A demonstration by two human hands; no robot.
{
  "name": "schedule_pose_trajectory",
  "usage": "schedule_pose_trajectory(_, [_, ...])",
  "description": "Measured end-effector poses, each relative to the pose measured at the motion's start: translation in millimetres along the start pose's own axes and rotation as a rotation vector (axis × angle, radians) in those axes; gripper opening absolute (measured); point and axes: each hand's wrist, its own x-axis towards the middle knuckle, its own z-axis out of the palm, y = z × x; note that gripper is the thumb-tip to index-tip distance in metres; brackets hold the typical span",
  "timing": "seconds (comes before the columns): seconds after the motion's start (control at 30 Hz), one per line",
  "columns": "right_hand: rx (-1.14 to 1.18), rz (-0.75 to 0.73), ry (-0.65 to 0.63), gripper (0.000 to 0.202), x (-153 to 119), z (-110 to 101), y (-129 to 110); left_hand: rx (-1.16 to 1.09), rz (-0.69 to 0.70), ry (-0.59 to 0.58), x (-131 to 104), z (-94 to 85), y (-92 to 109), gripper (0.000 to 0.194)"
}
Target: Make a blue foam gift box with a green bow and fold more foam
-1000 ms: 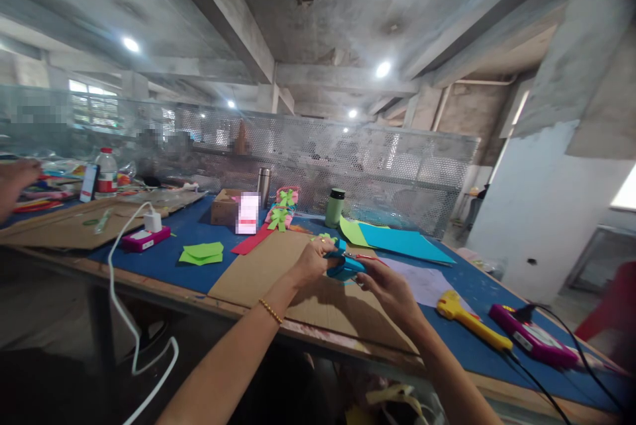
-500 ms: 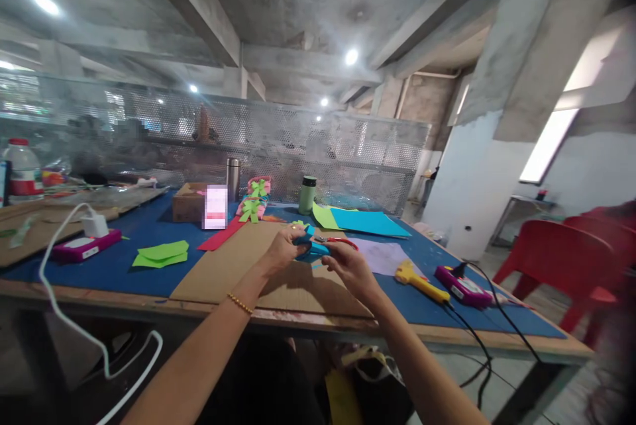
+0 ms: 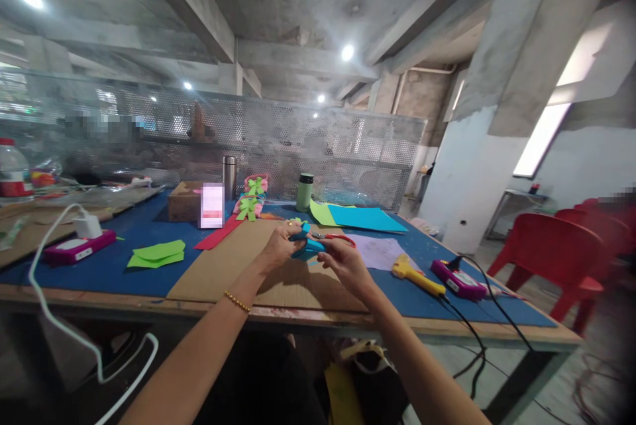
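Observation:
My left hand is closed on a folded piece of blue paper, above the sheet of cardboard. From the other side, my right hand pinches the same paper with thumb and fingers. Red-handled scissors show along the far side of my right hand, blades pointing toward the paper; whether that hand grips them too, I cannot tell. A small green paper piece lies just past my left fingers.
Right of the hands are a purple sheet, a yellow glue gun and a purple power strip. Green paper and a red strip lie left. Behind stand a green bottle, blue sheets and a cardboard box.
The whole view has shifted slightly. Both hands keep hold of the blue paper in nearly the same spot, with little visible movement of the fingers.

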Motion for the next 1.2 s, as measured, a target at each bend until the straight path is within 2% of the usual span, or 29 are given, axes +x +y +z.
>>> schedule_pose_trajectory(0.13, [0.223, 0.050, 0.026, 0.036, 3, 0, -5, 0.016, 0.000, 0.085, 0, -1.8, 0, 0.026])
schedule_pose_trajectory(0.3, [0.485, 0.175, 0.159, 0.036, 5, -10, -12, 0.068, -0.033, 0.170, 2, -6.5, -4, 0.035])
schedule_pose_trajectory(0.37, [0.597, 0.239, 0.225, 0.036, 5, -14, -10, 0.001, -0.143, 0.216, 2, -7.9, -6, 0.041])
schedule_pose_trajectory(0.43, [0.732, 0.304, 0.292, 0.035, 4, -17, -6, -0.132, -0.327, 0.259, 2, -7.7, -7, 0.053])
schedule_pose_trajectory(0.53, [0.908, 0.395, 0.379, 0.036, 4, -19, 2, -0.353, -0.528, 0.196, 0, -3.2, -7, 0.061])
schedule_pose_trajectory(0.67, [0.989, 0.429, 0.379, 0.036, 7, -11, 4, -0.557, -0.573, 0.024, -4, 5.9, -4, 0.061])
schedule_pose_trajectory(0.8, [0.914, 0.412, 0.255, 0.033, 6, 9, -5, -0.745, -0.602, -0.016, -5, 8.6, 0, 0.064])
schedule_pose_trajectory(0.9, [0.816, 0.394, 0.152, 0.036, 3, 19, -8, -0.810, -0.611, 0.099, -4, 5.9, -1, 0.059])
schedule_pose_trajectory(1.0, [0.630, 0.403, 0.062, 0.039, 5, 13, -5, -0.810, -0.630, 0.250, -1, 2.4, -4, 0.053])
schedule_pose_trajectory(1.03, [0.532, 0.394, 0.070, 0.040, 9, 6, -3, -0.804, -0.631, 0.282, 0, 1.6, -6, 0.052])
schedule_pose_trajectory(1.1, [0.297, 0.327, 0.174, 0.040, 24, -11, 1, -0.789, -0.631, 0.301, 1, 0.8, -8, 0.052])
schedule_pose_trajectory(1.2, [-0.019, 0.093, 0.345, 0.036, 55, -32, 6, -0.780, -0.625, 0.243, 1, 1.8, -11, 0.056])
